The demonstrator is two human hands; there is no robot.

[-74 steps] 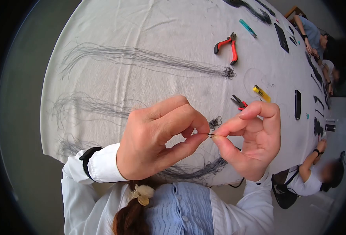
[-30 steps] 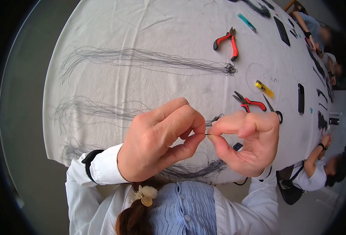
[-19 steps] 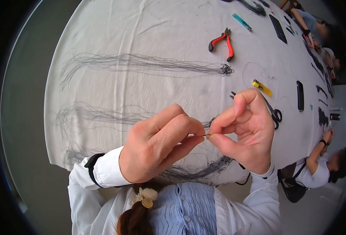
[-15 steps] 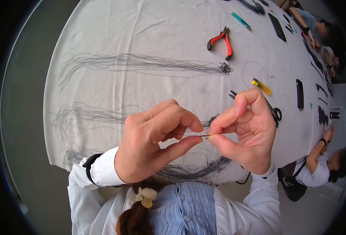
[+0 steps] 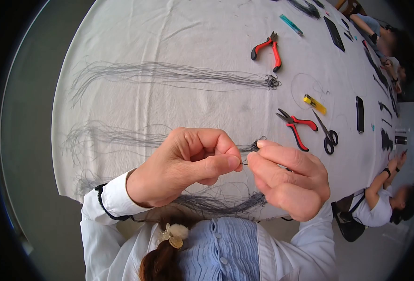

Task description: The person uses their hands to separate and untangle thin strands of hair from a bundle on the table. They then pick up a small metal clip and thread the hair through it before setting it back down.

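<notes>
A short length of thin dark thread [image 5: 244,164] shows between my two hands. My left hand [image 5: 186,157] is closed, pinching it between thumb and curled forefinger. My right hand [image 5: 289,180] is turned with its back up, its fingers closed at the thread's other side; most of its grip is hidden. Behind the hands lies a bundle of grey-black threads [image 5: 122,136] with a knotted end [image 5: 254,144]. Nearer my body is another dark bundle [image 5: 216,204], partly covered by my hands.
A third thread bundle [image 5: 179,75] lies farther back on the white cloth [image 5: 108,37]. To the right are red-handled pliers [image 5: 295,125], scissors [image 5: 329,136], a yellow lighter [image 5: 315,104], red-handled cutters [image 5: 271,49], a teal lighter [image 5: 291,25] and a phone [image 5: 360,114]. Other people sit along the right side.
My right hand has rolled over from palm showing to back showing and come down slightly, uncovering the pliers and scissors. My left fingers have curled tighter round the thread.
</notes>
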